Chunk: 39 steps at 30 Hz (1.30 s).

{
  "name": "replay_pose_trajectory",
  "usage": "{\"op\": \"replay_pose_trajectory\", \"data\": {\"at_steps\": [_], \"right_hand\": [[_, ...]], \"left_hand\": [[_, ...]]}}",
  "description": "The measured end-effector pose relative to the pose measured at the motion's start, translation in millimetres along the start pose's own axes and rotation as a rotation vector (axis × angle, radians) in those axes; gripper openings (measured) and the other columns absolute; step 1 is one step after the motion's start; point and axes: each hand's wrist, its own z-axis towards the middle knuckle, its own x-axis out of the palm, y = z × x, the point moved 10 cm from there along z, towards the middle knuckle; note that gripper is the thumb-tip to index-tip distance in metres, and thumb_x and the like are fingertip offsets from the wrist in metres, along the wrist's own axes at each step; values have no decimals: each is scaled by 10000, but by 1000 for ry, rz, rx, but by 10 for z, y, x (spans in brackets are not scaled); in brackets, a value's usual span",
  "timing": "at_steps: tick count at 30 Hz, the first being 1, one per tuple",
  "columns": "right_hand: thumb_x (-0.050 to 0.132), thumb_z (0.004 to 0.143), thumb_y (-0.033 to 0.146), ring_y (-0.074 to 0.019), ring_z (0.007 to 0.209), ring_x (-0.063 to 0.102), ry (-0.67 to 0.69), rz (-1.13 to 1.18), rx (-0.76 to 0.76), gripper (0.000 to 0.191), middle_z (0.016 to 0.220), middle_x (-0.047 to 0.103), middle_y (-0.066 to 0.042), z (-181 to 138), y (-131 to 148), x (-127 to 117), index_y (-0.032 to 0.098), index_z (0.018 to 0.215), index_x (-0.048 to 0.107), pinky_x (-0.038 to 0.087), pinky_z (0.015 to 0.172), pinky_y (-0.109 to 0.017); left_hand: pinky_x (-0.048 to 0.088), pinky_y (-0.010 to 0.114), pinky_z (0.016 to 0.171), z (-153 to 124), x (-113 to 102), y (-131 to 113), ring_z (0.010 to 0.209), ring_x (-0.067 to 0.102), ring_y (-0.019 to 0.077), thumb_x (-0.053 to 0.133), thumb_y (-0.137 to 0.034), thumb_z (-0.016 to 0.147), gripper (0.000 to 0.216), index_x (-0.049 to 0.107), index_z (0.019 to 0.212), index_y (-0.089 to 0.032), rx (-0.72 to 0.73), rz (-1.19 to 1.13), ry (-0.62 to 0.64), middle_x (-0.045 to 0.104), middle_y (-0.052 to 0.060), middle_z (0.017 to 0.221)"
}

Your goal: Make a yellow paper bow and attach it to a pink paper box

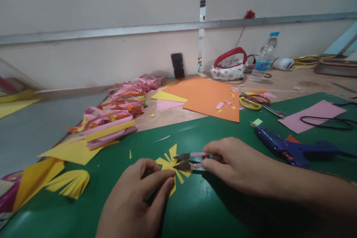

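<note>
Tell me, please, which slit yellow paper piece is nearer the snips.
The spread piece, by the snips in the right hand; its strips radiate outward, whereas the curled piece lies left of the left hand.

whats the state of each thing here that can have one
Snips: open
Yellow cutout: slit into spread strips
Left hand: fingertips closed at cutout's edge
Right hand: gripping snips
Water bottle: upright, capped
Phone: propped upright, dark
Pouch: looks open
Glue gun: lying on its side
Yellow-handled scissors: lying down, open or shut unclear
</note>
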Motion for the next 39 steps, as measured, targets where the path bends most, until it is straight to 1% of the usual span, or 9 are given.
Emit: {"op": "replay_pose_trajectory", "data": {"at_steps": [4,9,18,20,23,25,32,36,39], "right_hand": [[458,843,346,-96,523,387,19,44,6,273,573,482,24,17,-24,30,184,658,578,236,450,-226],[466,843,346,-104,553,426,37,87,30,256,592,515,23,24,-64,30,194,709,622,264,468,-225],[480,835,339,-98,552,412,36,117,21,246,588,503,30,24,-74,4,186,691,608,269,467,-216],[496,824,338,-94,548,409,65,173,34,231,589,490,34,37,-86,-11,181,699,609,267,455,-208],[512,810,331,-87,524,422,151,279,102,208,584,490,36,38,-153,14,169,730,614,277,441,-197],[515,806,317,-86,517,437,172,304,131,195,581,500,34,36,-192,16,163,740,615,284,444,-194],[506,818,327,-90,529,421,143,219,89,216,583,490,32,44,-203,15,156,762,627,271,445,-201],[508,823,345,-101,559,424,123,192,75,236,613,496,21,38,-170,-12,155,770,637,277,452,-205],[517,819,321,-102,562,432,150,233,90,206,619,502,22,34,-166,-8,157,789,637,289,464,-206]], "left_hand": [[460,235,677,-7,15,33,780,587,126,541,-431,814,165,676,872,-357,-10,32,8,566,-33,843],[469,238,684,6,31,31,791,588,130,522,-432,825,181,675,875,-349,-13,28,31,572,-31,844],[466,243,687,23,33,16,793,585,134,517,-425,829,185,671,873,-332,-6,24,28,566,-26,839],[466,244,697,15,27,27,803,585,135,515,-427,830,188,671,878,-333,-13,19,23,566,-26,847],[467,245,705,15,36,28,817,585,136,521,-429,826,179,666,890,-345,-15,8,38,567,-29,859],[469,246,709,23,52,22,832,584,139,522,-425,826,175,661,903,-352,-13,0,58,571,-30,873],[464,233,691,20,19,-29,832,571,142,504,-345,838,156,643,884,-293,-17,-67,34,575,-10,908],[447,254,669,13,49,-114,809,554,152,443,-253,845,204,640,827,-300,0,-77,83,556,-3,891],[441,267,666,21,40,-138,813,552,162,427,-256,850,223,644,834,-307,-2,-68,78,556,4,899]]}}
